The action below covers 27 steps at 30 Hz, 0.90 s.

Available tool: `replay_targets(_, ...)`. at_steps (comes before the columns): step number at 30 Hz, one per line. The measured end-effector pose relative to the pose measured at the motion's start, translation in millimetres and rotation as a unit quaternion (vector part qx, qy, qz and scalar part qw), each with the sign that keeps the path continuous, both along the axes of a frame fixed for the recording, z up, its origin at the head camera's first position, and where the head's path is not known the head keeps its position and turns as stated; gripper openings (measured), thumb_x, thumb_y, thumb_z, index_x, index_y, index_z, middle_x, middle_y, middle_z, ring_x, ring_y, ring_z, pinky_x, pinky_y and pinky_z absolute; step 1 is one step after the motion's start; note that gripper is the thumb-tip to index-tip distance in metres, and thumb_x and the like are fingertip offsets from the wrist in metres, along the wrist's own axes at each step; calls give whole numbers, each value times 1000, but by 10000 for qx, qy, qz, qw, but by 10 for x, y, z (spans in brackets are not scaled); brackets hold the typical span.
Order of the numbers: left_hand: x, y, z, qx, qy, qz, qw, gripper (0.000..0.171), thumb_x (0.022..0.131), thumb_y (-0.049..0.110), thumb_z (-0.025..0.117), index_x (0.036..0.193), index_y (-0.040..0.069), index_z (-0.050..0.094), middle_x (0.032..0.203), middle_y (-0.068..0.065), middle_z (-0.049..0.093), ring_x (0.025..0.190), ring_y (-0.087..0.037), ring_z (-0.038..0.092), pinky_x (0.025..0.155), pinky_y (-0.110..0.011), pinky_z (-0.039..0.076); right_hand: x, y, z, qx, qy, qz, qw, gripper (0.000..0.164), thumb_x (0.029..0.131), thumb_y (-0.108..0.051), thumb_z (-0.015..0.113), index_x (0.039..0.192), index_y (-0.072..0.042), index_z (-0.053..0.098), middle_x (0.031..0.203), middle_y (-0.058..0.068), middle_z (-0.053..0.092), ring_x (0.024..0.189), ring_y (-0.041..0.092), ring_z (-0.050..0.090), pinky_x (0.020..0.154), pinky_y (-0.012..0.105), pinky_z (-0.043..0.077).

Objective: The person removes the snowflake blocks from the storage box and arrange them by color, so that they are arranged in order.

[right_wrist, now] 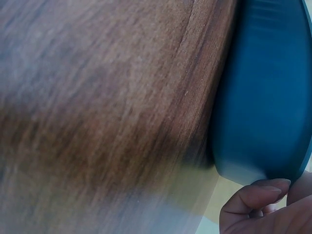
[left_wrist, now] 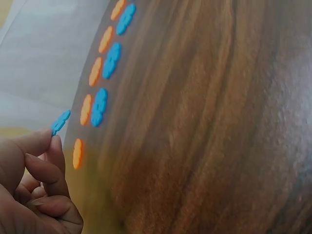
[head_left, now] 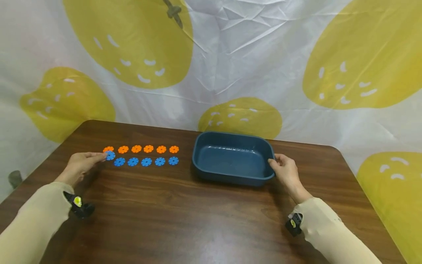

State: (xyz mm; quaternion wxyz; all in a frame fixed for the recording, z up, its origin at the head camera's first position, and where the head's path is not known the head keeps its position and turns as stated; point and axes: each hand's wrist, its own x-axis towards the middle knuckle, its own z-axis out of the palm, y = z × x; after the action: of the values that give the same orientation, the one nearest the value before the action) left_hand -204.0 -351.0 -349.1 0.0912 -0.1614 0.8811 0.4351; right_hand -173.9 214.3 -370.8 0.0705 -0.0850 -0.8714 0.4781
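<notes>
My left hand (head_left: 80, 167) pinches a blue notched disc (head_left: 110, 155) between thumb and fingertips. The left wrist view shows this blue disc (left_wrist: 61, 122) held tilted, raised off the tabletop. Beyond it in the head view runs a row of orange notched discs (head_left: 148, 149), the leftmost partly covered by the held one. In front of that row lie several more blue discs (head_left: 146, 161). My right hand (head_left: 287, 172) grips the right rim of a dark blue rectangular tub (head_left: 230, 178), thumb at the inner side. The right wrist view shows the tub's outer wall (right_wrist: 263, 97) above the fingers.
Both rows of discs lie left of the tub on a brown wood-grain table (head_left: 197, 220). A white cloth (head_left: 250, 73) with yellow fruit shapes hangs right behind the table's back edge. A small grey object (head_left: 15, 179) shows beyond the left edge.
</notes>
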Motion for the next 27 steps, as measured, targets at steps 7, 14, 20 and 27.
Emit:
replay_targets(7, 4, -77, -58, 244, 107, 28, 9996, 18, 88, 40, 61, 80, 25, 67, 71, 20, 54, 64, -8, 40, 52, -27, 35, 4, -6, 1, 7, -31, -8, 10000, 32, 93, -12, 53, 116, 10, 58, 74, 13, 63, 53, 2, 47, 49, 19, 39)
replay_targets(14, -18, -137, -90, 113, -43, 114, 9999, 18, 88, 38, 62, 78, 24, 69, 74, 15, 57, 74, -9, 47, 59, -26, 39, 6, -1, 11, 40, -34, 70, 10000, 33, 94, -13, 52, 117, 10, 57, 79, 17, 64, 52, 1, 48, 48, 20, 39)
replay_targets(20, -20, -143, -130, -385, -79, 117, 9992, 48, 89, 40, 60, 111, -2, 64, 109, -13, 57, 91, -21, 46, 66, -27, 40, 6, -1, 15, -20, -72, 107, 9999, 34, 95, -14, 52, 118, 10, 56, 78, 15, 64, 53, 0, 48, 48, 20, 40)
replay_targets(27, -27, -117, -151, -634, -72, 175, 9978, 51, 91, 36, 58, 116, -9, 60, 126, -25, 48, 94, -25, 41, 71, -31, 36, 3, 4, 12, -53, -83, 92, 9999, 34, 94, -14, 52, 119, 9, 56, 75, 12, 64, 51, 0, 48, 47, 20, 40)
